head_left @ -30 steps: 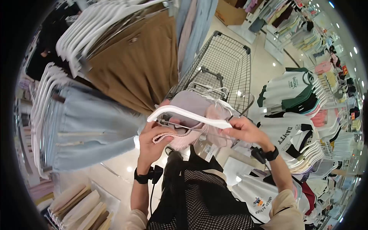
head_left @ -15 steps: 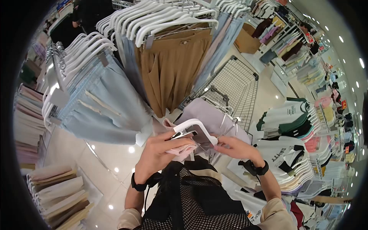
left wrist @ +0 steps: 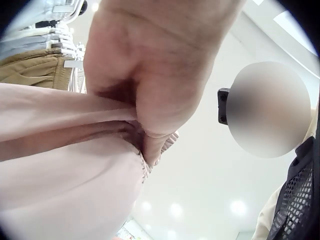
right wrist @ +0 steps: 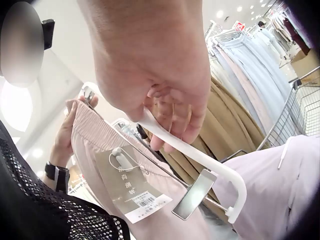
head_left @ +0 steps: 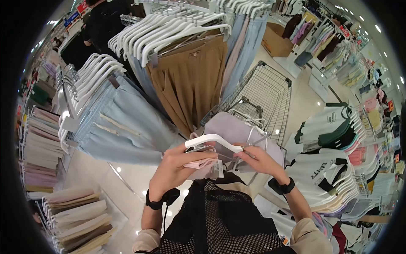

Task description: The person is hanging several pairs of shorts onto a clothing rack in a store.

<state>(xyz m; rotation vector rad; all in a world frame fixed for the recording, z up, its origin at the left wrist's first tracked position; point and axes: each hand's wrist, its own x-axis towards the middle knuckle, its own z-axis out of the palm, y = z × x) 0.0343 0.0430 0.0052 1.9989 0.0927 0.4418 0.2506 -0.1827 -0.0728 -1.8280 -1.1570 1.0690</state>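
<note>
My left hand (head_left: pixel 173 167) grips a pale pink garment (right wrist: pixel 150 200) by its gathered elastic waistband, near one end of a white clip hanger (head_left: pixel 211 139). In the right wrist view, my right hand (right wrist: pixel 155 85) has its fingers curled round the hanger's arm. The metal clip (right wrist: pixel 195 195) at the near end of the hanger's bar hangs apart from the waistband. A beige paper tag (right wrist: pixel 127 182) with a barcode dangles on the garment. The left wrist view shows the pink cloth bunched at my thumb, its folds drooping to the left.
A wire shopping cart (head_left: pixel 268 86) stands ahead, with a lavender garment (head_left: pixel 228 129) draped at its near end. Brown trousers (head_left: pixel 186 78) and light blue trousers (head_left: pixel 122 122) hang on racks to the left. Printed shirts (head_left: pixel 321 169) hang at the right. A person in black (head_left: pixel 103 27) stands far left.
The view has shifted, bringing the racks lower. My right hand has moved in from the hanger's far end, closer to my left hand. The pink garment is now bunched in the left hand.
</note>
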